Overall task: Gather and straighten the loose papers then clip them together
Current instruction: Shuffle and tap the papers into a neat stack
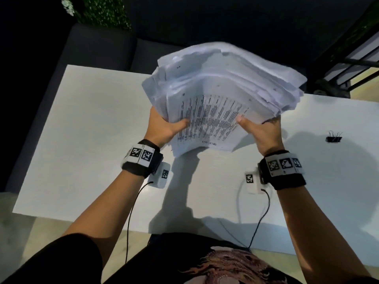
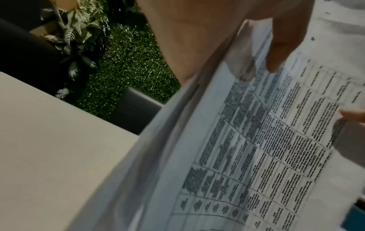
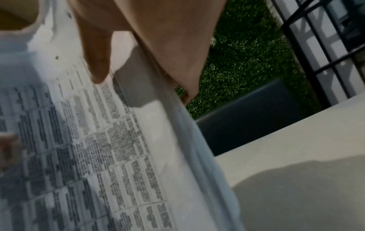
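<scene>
While the left hand (image 1: 164,128) grips one side of a thick stack of papers (image 1: 221,89) and the right hand (image 1: 264,133) grips the other, thumbs pressed on the printed top sheet, the uneven stack is held up above the white counter (image 1: 82,140). Off to the right, a black binder clip (image 1: 334,138) sits on the counter, well apart from the papers.

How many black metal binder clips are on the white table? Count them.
1. The black metal binder clip lies on the white table, right of the right hand; the held papers may hide others.
</scene>
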`<state>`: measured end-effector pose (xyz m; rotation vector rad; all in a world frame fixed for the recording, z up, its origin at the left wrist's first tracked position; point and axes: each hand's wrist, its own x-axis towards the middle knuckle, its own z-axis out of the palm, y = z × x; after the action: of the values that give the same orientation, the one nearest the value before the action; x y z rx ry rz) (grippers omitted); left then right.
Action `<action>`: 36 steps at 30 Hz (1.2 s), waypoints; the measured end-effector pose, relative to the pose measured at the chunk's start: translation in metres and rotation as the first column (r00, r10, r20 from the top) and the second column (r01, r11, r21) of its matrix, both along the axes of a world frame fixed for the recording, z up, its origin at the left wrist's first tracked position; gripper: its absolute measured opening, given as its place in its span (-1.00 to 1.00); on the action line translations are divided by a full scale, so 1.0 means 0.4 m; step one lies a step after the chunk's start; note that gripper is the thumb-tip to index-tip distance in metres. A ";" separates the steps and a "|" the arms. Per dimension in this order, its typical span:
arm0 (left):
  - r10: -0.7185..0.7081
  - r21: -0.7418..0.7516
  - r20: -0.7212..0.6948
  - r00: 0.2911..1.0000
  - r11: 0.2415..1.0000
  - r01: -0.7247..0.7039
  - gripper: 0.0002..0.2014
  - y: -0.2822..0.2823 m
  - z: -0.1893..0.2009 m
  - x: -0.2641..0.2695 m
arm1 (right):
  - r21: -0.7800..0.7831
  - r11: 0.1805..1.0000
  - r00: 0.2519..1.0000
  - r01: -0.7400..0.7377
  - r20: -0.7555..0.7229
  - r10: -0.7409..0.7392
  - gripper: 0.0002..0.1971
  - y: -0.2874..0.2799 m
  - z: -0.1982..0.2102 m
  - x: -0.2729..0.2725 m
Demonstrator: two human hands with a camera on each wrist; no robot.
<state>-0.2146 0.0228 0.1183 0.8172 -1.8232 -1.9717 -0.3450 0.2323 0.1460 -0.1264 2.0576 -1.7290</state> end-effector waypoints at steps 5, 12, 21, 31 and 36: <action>0.021 -0.012 0.039 0.999 1.000 -0.021 -0.44 0.037 -0.010 0.001 | 0.146 0.988 0.999 -0.052 0.018 0.050 -0.63 -0.007 0.010 0.033; 0.056 -0.021 -0.059 0.997 0.998 -0.057 -0.55 0.019 0.036 -0.013 | 0.134 0.979 0.979 -0.152 -0.114 0.168 -0.59 0.004 0.063 0.023; -0.025 -0.008 -0.037 0.999 1.000 0.025 -0.58 -0.005 0.035 -0.015 | 0.234 0.972 0.569 -0.024 -0.796 0.206 -0.25 0.012 0.286 0.056; -0.124 -0.070 -0.045 0.991 0.990 0.121 -0.58 -0.022 0.025 -0.028 | 0.865 0.477 0.292 0.155 -0.502 0.814 -0.10 -0.130 0.231 0.090; -0.218 -0.191 -0.069 0.973 0.960 0.202 -0.62 -0.027 0.025 -0.047 | 0.928 0.365 0.296 0.080 -0.371 0.880 0.04 -0.128 0.203 0.070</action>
<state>-0.2334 0.0118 0.1283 0.4886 -2.0739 -1.8909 -0.3168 0.1812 0.2272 -1.4979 2.8020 0.1151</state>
